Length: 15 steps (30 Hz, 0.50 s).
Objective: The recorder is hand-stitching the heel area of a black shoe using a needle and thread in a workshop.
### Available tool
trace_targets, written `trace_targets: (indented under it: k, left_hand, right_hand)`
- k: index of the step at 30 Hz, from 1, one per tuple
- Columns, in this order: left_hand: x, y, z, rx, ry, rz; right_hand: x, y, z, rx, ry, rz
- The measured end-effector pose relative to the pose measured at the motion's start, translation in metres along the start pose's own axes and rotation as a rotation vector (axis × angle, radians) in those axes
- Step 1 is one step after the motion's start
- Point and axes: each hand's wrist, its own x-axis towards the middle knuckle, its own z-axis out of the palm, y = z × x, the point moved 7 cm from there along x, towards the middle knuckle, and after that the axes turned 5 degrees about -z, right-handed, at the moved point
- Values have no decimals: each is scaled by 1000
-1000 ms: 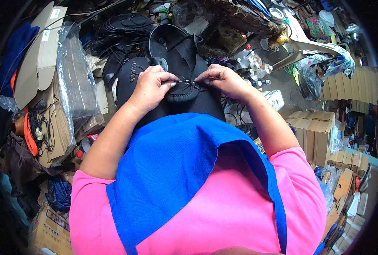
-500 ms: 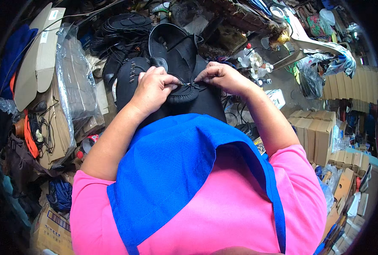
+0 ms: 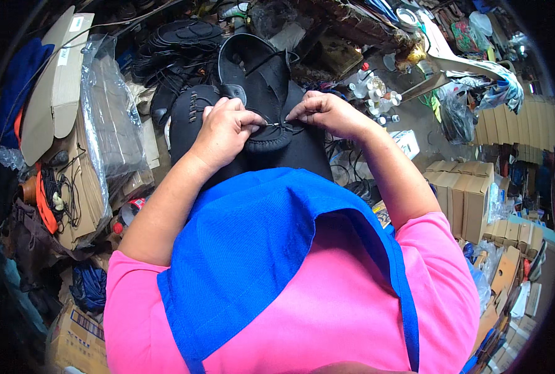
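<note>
We have a shoe (image 3: 270, 87) on our lap (image 3: 307, 149), cardboard (image 3: 66, 75) to our left, boxes (image 3: 461, 193) to our right and bottles (image 3: 375, 93) beyond them.

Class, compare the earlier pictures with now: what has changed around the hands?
Very little: the left hand has brought its thumb and forefinger, pinching a thin shiny piece, slightly rightward and toward the body. Nothing was visibly taken up or let go. The right hand and black shoe stayed nearly in place.

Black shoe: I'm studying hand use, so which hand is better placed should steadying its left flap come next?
Probably the left hand: its knuckles sit close beside the flap. The right hand is across the black shoe, fingers near its stitched toe.
</note>
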Motion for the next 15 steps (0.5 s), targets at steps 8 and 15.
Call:
trace_targets:
  k: [8, 15]
  left_hand:
    - [3, 5, 4, 2, 23, 21]
    - [19, -12, 13, -182, -44, -13]
  right_hand:
    - [0, 1, 1, 39, -3, 39]
    - [6, 8, 3, 138, -16, 14]
